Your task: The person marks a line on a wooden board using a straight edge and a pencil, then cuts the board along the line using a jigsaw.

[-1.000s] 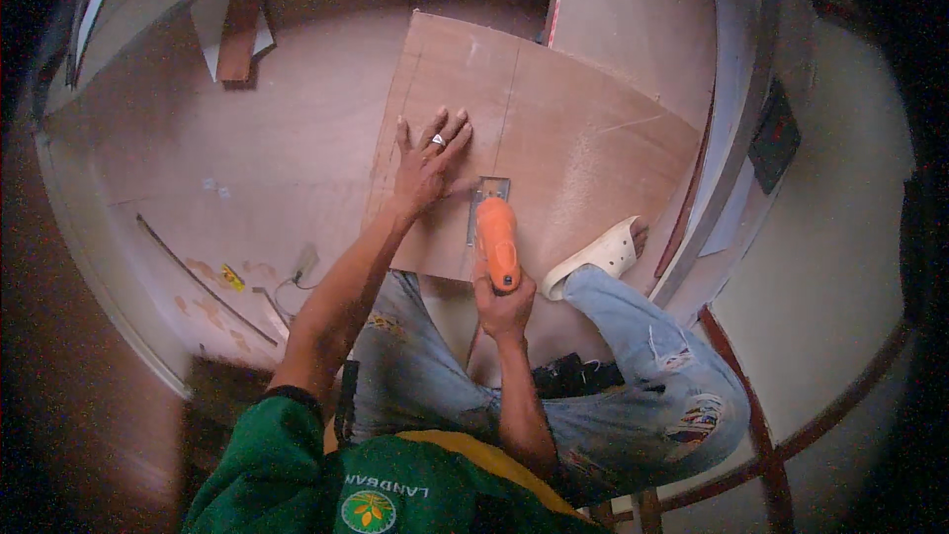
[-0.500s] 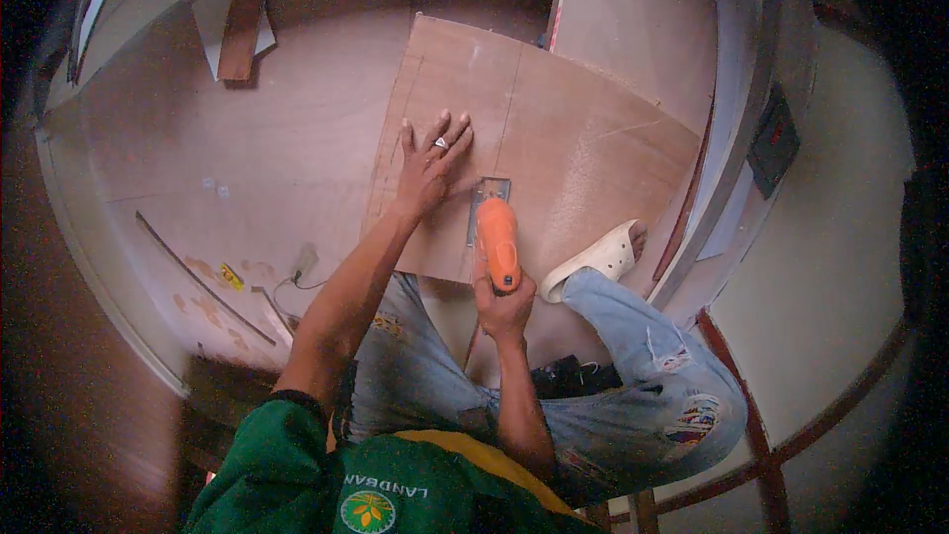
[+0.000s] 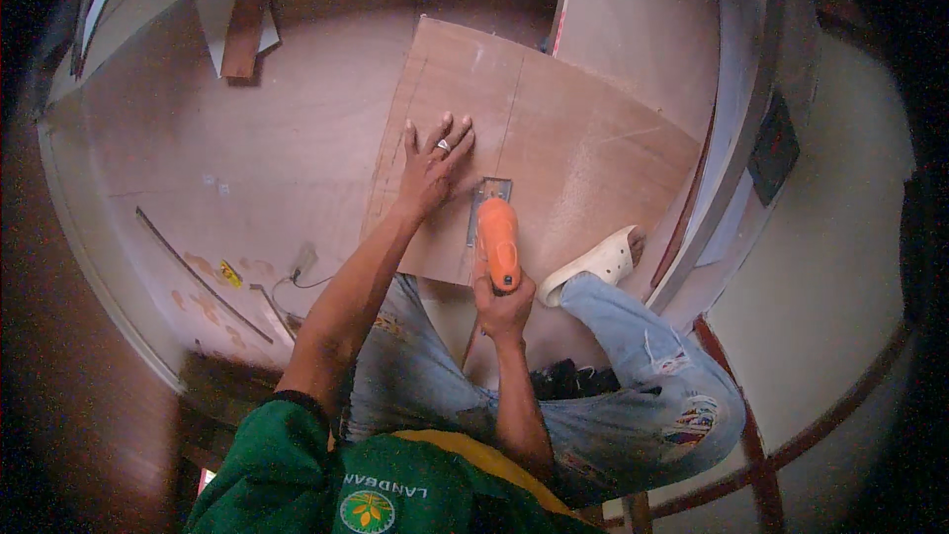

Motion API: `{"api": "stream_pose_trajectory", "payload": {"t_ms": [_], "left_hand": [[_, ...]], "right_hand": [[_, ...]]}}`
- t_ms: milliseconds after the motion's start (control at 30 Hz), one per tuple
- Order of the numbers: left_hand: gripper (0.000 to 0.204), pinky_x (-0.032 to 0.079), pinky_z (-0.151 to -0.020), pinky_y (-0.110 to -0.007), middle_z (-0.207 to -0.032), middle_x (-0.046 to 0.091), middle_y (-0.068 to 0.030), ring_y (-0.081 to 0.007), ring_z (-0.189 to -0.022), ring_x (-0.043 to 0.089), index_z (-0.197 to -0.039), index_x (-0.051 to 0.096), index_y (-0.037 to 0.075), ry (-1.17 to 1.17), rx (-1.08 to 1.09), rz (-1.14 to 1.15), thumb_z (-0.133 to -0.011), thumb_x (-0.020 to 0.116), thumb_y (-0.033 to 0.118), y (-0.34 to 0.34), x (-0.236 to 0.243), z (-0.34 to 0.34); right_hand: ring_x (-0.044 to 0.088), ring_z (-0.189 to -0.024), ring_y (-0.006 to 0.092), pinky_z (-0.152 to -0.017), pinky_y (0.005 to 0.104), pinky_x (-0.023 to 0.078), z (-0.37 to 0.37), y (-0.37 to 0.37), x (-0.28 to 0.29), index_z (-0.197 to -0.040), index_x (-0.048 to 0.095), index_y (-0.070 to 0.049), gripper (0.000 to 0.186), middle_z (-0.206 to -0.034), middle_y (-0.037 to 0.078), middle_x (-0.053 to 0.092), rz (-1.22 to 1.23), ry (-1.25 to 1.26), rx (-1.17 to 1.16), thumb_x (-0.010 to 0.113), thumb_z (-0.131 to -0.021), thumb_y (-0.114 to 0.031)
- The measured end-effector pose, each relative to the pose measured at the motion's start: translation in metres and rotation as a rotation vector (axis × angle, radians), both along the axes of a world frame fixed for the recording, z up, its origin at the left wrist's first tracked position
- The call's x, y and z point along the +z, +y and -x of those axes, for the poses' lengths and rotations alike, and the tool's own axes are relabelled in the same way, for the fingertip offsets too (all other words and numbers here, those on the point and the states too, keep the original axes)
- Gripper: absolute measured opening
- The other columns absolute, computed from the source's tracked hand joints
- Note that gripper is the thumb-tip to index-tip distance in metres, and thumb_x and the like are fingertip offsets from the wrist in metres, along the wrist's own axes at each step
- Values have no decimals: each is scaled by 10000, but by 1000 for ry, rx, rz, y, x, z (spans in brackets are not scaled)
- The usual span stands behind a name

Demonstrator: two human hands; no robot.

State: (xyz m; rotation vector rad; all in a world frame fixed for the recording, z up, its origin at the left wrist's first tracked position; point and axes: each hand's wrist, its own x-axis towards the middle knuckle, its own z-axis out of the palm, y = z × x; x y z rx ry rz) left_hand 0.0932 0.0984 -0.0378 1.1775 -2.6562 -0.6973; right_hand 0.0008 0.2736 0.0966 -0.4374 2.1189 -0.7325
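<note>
A plywood sheet (image 3: 593, 129) with pencil lines lies at an angle in front of me. My left hand (image 3: 431, 170) rests flat on it with the fingers spread, a ring on one of them. Just to its right, an orange jigsaw (image 3: 497, 237) stands with its metal base plate on the sheet, over a line that runs away from me. My right hand (image 3: 505, 307) is wrapped round the jigsaw's rear. The saw's blade is hidden under its body.
My foot in a white clog (image 3: 598, 265) presses on the sheet's right side. Far left lie a brown wood offcut (image 3: 243, 35) and a white piece. A thin dark strip (image 3: 198, 272), a small yellow item (image 3: 230, 274) and a cord (image 3: 311, 284) are at the left.
Both hands and the jigsaw keep almost the same place on the sheet. The whole view has shifted very slightly.
</note>
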Motion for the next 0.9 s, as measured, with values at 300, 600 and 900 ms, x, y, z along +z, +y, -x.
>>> {"api": "stream_pose_trajectory", "payload": {"t_ms": [300,600,900], "left_hand": [[698,106,-1101,-666,-1525,345,14,-230,-1407,304,-1381,463,188,-23,20,-27,-776,693,449,5,1,-2],[691,119,-1097,-669,-1527,341,15,-239,-1398,318,-1377,466,191,6,25,-31,-769,701,420,9,-2,2],[646,134,-1094,-669,-1515,358,11,-241,-1397,318,-1366,478,172,0,22,38,-787,690,362,15,1,3]], "right_hand": [[622,-721,403,-685,473,488,-4,0,2,-869,601,32,332,-761,212,623,10,43,8,677,-672,-224],[613,-645,363,-634,451,483,1,5,-3,-837,597,19,290,-697,180,604,65,31,18,668,-675,-211],[590,-649,396,-636,477,469,3,8,-2,-811,590,25,311,-684,199,582,23,60,54,682,-679,-241]]}}
